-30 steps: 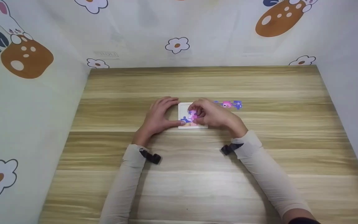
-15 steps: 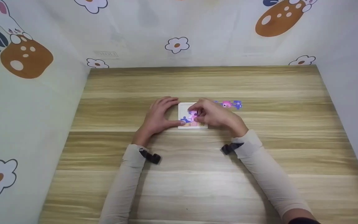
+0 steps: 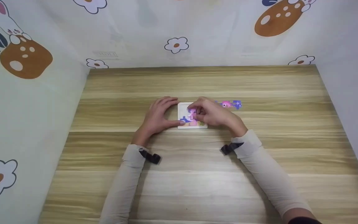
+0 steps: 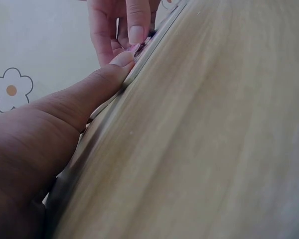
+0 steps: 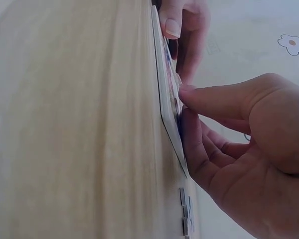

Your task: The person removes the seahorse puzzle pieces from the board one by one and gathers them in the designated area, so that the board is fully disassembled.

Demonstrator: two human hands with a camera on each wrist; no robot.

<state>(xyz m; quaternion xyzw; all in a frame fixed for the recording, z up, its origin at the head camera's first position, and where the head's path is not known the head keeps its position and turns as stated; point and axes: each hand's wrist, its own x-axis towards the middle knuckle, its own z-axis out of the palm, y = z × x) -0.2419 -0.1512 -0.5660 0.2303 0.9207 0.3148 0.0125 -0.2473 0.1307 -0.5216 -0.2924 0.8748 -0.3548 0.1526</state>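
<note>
A small square white puzzle tray (image 3: 181, 127) lies on the table, with blue, pink and tan pieces in its lower part. My left hand (image 3: 160, 116) spans its left side, fingers extended, the thumb resting on the lower left corner. In the head view my right hand (image 3: 214, 115) pinches a pink and purple puzzle piece (image 3: 192, 112) over the tray's middle, thumb and fingertips curled round it. The right wrist view shows the right hand (image 5: 259, 144) low at the tray's edge (image 5: 164, 99), the piece mostly hidden by the fingers.
To the right of the tray, partly behind the right hand, several loose puzzle pieces (image 3: 236, 104) lie in a row, blue ones and a pink one with an eye. The wooden table (image 3: 185, 174) is bordered at the back and sides by a patterned white cloth (image 3: 135, 37).
The pink piece under my right fingertips has turned and shifted slightly within the tray. My left hand stays where it was.
</note>
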